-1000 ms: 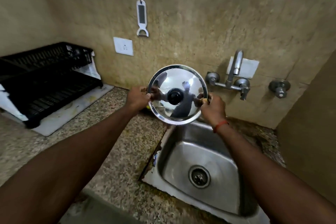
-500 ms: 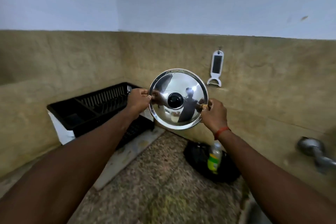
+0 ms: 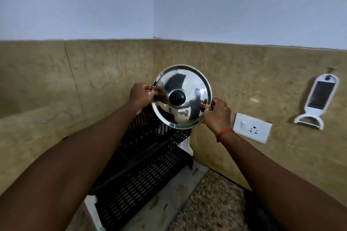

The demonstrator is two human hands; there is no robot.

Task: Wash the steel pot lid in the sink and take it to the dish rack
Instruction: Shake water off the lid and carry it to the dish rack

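The shiny steel pot lid point(image 3: 187, 88) with a black knob is held upright in the air, its top face towards me. My left hand point(image 3: 140, 95) pinches its left rim and my right hand point(image 3: 218, 113) pinches its lower right rim. The lid hangs directly above the black plastic dish rack point(image 3: 142, 167), which stands in the counter's corner. The sink is out of view.
A white tray point(image 3: 169, 200) lies under the rack on the speckled granite counter point(image 3: 212, 212). On the tan wall to the right are a white socket plate point(image 3: 252, 130) and a hanging white peeler point(image 3: 317, 99). A dark object point(image 3: 261, 214) sits at the lower right.
The view has swung left from the sink to the counter corner. Both hands carried the lid along, and it is now over the dish rack instead of over the sink.
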